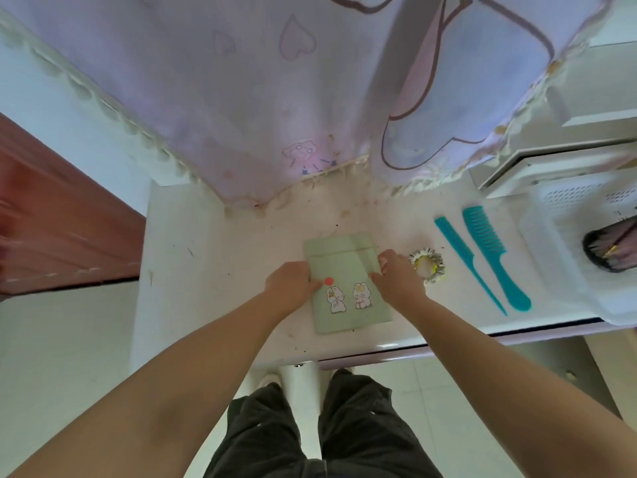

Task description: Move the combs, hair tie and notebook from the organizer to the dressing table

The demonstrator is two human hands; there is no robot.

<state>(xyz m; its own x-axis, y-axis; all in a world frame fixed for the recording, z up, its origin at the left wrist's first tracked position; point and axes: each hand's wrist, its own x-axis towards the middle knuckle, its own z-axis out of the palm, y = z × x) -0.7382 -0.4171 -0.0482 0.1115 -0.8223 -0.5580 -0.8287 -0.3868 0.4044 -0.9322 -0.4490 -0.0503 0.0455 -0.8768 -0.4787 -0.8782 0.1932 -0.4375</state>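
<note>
While the left hand (pixel 293 284) and right hand (pixel 396 277) are pinching the notebook (pixel 348 288) by its side edges, it is looking light, thin and flexible, best gripped there.

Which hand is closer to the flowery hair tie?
The right hand. It grips the green notebook's right edge, just left of the hair tie. The left hand holds the notebook's left edge, with the whole notebook between it and the tie.
</note>
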